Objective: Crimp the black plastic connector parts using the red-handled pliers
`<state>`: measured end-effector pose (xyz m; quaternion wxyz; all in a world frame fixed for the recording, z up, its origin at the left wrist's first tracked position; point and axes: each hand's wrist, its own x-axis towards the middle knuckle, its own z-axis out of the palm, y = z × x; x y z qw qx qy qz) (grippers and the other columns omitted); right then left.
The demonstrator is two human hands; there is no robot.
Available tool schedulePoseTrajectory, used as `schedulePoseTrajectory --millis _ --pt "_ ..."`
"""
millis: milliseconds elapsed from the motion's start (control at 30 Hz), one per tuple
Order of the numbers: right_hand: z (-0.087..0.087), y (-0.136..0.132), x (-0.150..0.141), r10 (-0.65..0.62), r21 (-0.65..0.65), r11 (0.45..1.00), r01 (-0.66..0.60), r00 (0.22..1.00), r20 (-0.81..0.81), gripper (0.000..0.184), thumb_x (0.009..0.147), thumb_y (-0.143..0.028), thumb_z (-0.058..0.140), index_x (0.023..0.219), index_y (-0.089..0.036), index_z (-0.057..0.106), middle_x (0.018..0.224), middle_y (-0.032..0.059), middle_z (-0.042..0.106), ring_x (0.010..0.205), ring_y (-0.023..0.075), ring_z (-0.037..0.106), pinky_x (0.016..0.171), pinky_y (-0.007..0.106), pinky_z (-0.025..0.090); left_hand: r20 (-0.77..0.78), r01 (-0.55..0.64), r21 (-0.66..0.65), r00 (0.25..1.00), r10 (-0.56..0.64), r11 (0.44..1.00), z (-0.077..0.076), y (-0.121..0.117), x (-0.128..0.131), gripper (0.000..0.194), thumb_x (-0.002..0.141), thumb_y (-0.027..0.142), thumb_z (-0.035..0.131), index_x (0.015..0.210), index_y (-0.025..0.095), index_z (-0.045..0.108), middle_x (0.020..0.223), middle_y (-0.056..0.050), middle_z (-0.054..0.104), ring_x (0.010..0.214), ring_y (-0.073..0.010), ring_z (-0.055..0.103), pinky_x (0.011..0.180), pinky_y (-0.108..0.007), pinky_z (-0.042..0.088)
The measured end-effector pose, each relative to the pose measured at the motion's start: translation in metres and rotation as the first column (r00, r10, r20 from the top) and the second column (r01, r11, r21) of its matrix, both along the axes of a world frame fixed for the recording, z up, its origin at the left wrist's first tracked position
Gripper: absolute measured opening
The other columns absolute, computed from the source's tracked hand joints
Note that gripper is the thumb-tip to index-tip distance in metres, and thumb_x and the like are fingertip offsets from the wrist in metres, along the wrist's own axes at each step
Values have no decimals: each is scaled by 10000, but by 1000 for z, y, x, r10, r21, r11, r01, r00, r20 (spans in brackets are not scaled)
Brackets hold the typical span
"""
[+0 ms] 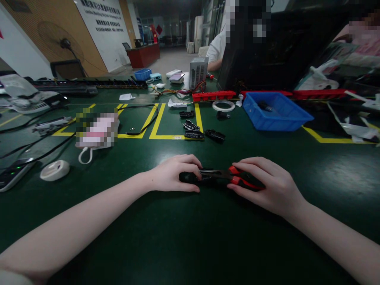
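Note:
Red-handled needle-nose pliers (234, 176) lie across the middle of the view, jaws pointing left. My right hand (270, 184) is closed around their handles. My left hand (175, 174) is closed on a small black part (190, 177), its fingers bent over the top and the thumb along the near side. The plier tips reach my left fingertips and the black part there; whether they grip it I cannot tell. Beyond my hands lie several black plastic pieces (192, 134), with one more black piece (215, 135) just to their right.
A blue bin (276, 113) with a dark item in it stands at the back right. A ring of white tape (223, 105) lies left of it. At left are a white roll (55, 170), cables and a device with green lights (14, 174). A person's sleeve (216, 47) shows across the table.

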<state>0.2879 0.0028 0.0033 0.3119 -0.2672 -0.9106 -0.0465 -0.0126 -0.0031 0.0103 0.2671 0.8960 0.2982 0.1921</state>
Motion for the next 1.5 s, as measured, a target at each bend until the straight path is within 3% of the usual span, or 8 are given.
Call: schedulePoseTrajectory --millis 433,867,1033,1333,1500 --pt "1 -1 -3 49 78 995 -55 996 81 343 894 -362 680 1123 -112 626 1004 141 693 871 242 681 701 361 568 41 -6 -25 999 7 1000 -3 1 0 199 875 319 730 994 164 689 1157 -84 613 1061 -236 607 930 -374 478" --pt "-1 2 0 38 16 999 -39 994 98 324 896 -374 662 1095 -122 620 998 131 685 850 236 679 714 358 569 65 1 -31 998 1 1000 -2 1 0 207 885 311 718 1022 161 677 1154 -86 623 1051 -232 619 925 -371 491" --pt "-3 2 -1 25 -9 1000 -25 994 103 320 895 -381 659 1090 -131 615 1005 126 679 855 234 676 721 359 571 119 5 -68 993 3 998 0 1 0 149 943 274 644 1007 149 694 1141 -95 629 1042 -219 628 928 -349 494" --pt "1 0 -3 26 35 999 -30 994 109 321 898 -383 654 1073 -116 618 986 134 680 836 233 671 686 353 558 158 -3 -117 987 22 993 -4 2 1 135 963 234 603 980 156 713 1111 -86 628 1015 -203 631 918 -340 496" --pt "1 -2 -4 11 131 991 -25 995 102 340 887 -359 681 1102 -101 624 987 143 692 860 238 671 709 354 557 145 -10 -120 989 28 993 -5 3 1 134 959 239 606 975 156 710 1123 -82 618 1021 -204 626 922 -340 490"
